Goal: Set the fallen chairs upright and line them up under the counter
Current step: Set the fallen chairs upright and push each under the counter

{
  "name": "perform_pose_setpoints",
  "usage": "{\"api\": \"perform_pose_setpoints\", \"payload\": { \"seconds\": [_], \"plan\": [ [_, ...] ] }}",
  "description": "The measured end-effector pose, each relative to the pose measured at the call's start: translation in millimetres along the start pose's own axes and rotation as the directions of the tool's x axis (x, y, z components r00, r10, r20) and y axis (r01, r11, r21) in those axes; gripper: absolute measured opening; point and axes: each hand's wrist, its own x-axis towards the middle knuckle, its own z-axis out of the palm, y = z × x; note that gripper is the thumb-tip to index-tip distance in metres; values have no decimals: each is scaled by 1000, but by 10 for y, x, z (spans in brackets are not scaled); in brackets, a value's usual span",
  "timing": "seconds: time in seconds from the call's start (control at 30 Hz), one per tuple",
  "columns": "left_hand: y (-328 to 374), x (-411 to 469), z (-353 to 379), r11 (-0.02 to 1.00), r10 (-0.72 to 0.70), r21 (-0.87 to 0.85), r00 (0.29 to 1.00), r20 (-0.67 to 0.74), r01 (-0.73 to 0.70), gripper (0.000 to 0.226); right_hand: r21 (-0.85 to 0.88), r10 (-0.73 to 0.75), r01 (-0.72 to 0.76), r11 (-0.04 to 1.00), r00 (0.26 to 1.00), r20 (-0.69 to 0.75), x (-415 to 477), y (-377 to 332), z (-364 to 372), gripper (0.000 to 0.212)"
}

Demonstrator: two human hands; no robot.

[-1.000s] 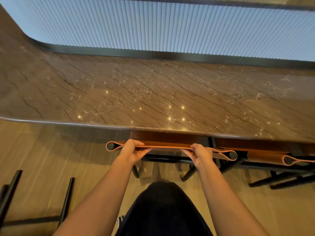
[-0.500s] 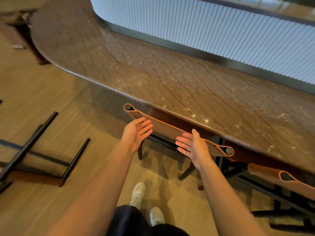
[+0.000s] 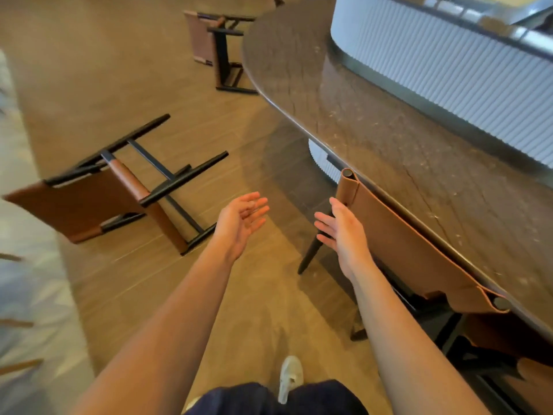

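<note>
Both have let go: our left hand point(image 3: 242, 220) and right hand point(image 3: 341, 232) hang empty, fingers spread. Just beside our right, the upright tan leather chair point(image 3: 413, 247) sits tucked under the dark marble counter point(image 3: 389, 130). A black-legged brown chair point(image 3: 119, 193) lies toppled to our left.

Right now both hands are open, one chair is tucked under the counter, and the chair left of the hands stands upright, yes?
No: the head view shows the fallen chair lying tipped over, legs sideways. The left hand and right hand are open, and the tucked chair sits under the counter.
</note>
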Motion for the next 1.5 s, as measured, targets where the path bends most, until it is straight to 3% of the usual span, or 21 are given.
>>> {"api": "perform_pose_setpoints", "payload": {
  "seconds": [0.4, 0.6, 0.8, 1.5],
  "plan": [
    [956, -859, -2627, 992, 109, -37, 968, -227, -120, 30, -13, 16, -13, 1000, 966, 259, -754, 591, 2653, 35],
    [1262, -1132, -3558, 980, 167, -43, 923, -347, -193, 28, -61, 30, -10, 998, 940, 338, -1033, 747, 3562, 33],
    [1541, -1058, -4074, 971, 185, -59, 887, -422, -231, 26, -105, 37, 8, 994, 905, 425, -911, 751, 4283, 31],
    [3069, 423, -5776, 954, 146, -127, 788, -598, -273, 32, -177, 141, -56, 983, 847, 513, 441, 541, 7022, 21]
  ]
}}
